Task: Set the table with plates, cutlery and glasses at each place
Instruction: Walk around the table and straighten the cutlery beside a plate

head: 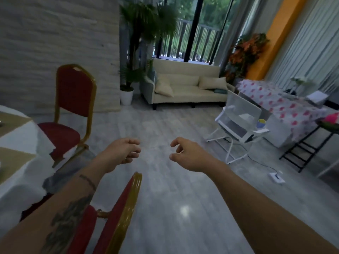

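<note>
Both hands hang out in front of the person near the middle of the frame, over the grey floor (165, 189), and neither holds anything. The left hand (119, 153) has its fingers (134, 154) loosely curled and slightly apart, pointing toward the right. The right hand (190, 154) mirrors it, its fingers (177, 143) bent loosely inward, with the thumb lower and apart from them. An open gap lies between the two hands. The table (18, 138), draped in a white cloth, is cut off by the left edge of the frame, well apart from the left fingers and lower left of them. Two beige mats (12, 162) lie on it. Whether a dark speck at the very edge is tableware cannot be told. A red chair with a gold frame (73, 94) stands just beside the table at upper left. The back of a second red chair (117, 213) rises at the bottom, under the left forearm. A cream sofa (187, 88) sits at upper centre, and a cloth with a pink print (275, 103) covers furniture at the right.
</note>
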Motion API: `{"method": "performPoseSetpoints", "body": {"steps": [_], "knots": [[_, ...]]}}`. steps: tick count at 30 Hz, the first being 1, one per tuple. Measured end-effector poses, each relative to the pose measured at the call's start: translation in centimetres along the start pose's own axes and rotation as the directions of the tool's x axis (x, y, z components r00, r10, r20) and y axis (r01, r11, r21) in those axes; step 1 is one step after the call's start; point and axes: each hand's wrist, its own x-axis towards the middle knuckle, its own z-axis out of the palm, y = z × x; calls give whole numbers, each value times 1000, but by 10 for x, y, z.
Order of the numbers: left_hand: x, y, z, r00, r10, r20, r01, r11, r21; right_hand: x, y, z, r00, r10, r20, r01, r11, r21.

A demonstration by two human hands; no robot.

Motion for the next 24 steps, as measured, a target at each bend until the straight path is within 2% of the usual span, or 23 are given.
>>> {"method": "performPoseSetpoints", "body": {"steps": [8,9,12,16,19,22,24], "knots": [[122,21,-18,973,-109,-204,103,994,-43,163,26,-26,983,-70,172,82,995,-60],[138,29,-24,964,-116,-241,107,993,-52,197,25,-27,975,-90,202,99,994,-34],[155,35,-17,959,-162,-231,154,987,-50,230,34,-30,969,-97,228,106,994,-25],[197,41,-28,925,-175,-336,175,984,-30,324,29,-27,931,-174,321,172,984,35],[229,37,-35,893,-175,-415,199,980,15,396,23,-16,890,-264,372,252,964,83],[248,36,-47,824,-226,-520,245,969,-34,457,7,-4,820,-326,471,316,943,104],[255,41,-55,758,-236,-608,259,965,-52,492,-10,6,747,-385,541,378,917,130]]}}
